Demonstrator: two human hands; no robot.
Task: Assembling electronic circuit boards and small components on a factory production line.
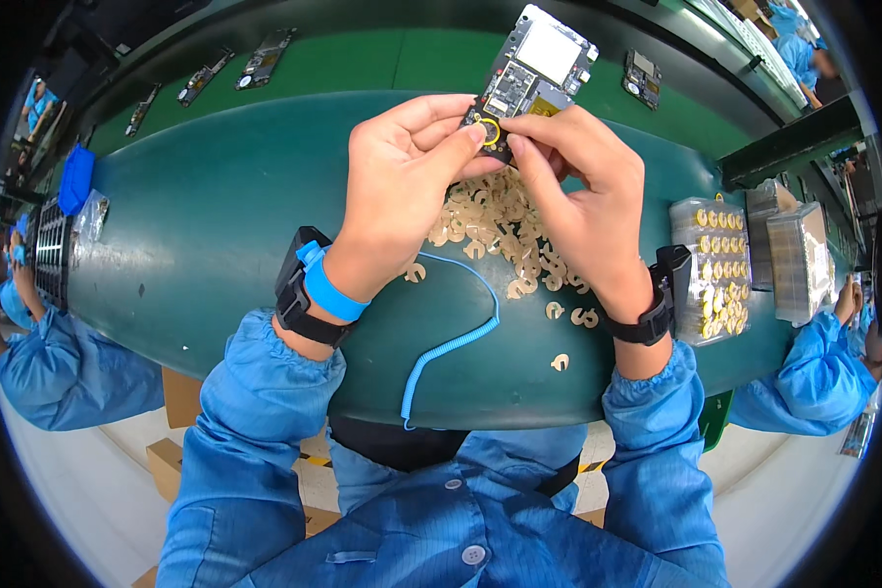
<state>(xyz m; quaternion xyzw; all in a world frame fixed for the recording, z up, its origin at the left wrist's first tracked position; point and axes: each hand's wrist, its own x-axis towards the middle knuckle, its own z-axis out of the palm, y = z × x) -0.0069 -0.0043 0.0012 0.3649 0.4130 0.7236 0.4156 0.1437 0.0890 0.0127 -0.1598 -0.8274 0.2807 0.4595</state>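
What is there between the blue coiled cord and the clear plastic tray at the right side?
The head view shows, from cord to tray, loose beige pieces, then the right wrist with its black strap.

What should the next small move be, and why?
Probably a light press on the yellow ring by the right hand: its fingertips are close beside it, while the left hand grips the circuit board, thumb at the ring.

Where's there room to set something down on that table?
Widest bare patch: left, between the blue bin and left hand. A smaller one lies near the front edge, right of the blue cord. Crowded: below the hands, with tan pieces, and the right side, with a clear tray.
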